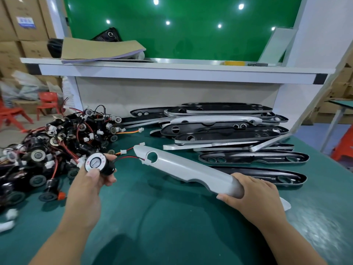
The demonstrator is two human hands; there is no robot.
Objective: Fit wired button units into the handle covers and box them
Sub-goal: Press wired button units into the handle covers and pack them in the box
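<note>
Table mat [152, 222]: dark green, and it covers the near part of the scene.
Left hand [89, 186]: raised over the mat at near left. It pinches a button unit between thumb and fingertips.
Button unit [99, 163]: a short black cylinder. Its round white face is turned toward the camera and has red lettering and a grey centre.
Wire [128, 158]: red and black. It runs right from the unit to the cover's edge just below the hole. I cannot tell whether it passes inside.
Right hand [254, 194]: at near right, with fingers wrapped over the near end of a handle cover and the thumb under it.
Handle cover [187, 169]: long, silver-grey and faintly speckled. It is held off the mat, slanting from near right to far left. A round notched hole sits close to its far tip, and a shallow scoop is cut in its near edge.
Pile of button units [57, 142]: far left on the mat. It is a tangle of black bodies, red wires and white plugs.
Stack of handle covers [229, 131]: far right. Most lie with the black inside up, and a few show the silver side.
Shelf [172, 71]: white, beyond both heaps. A cardboard sheet [101, 48] lies on its left part.
Board [181, 25]: glossy green, farthest back, dotted with light reflections.
</note>
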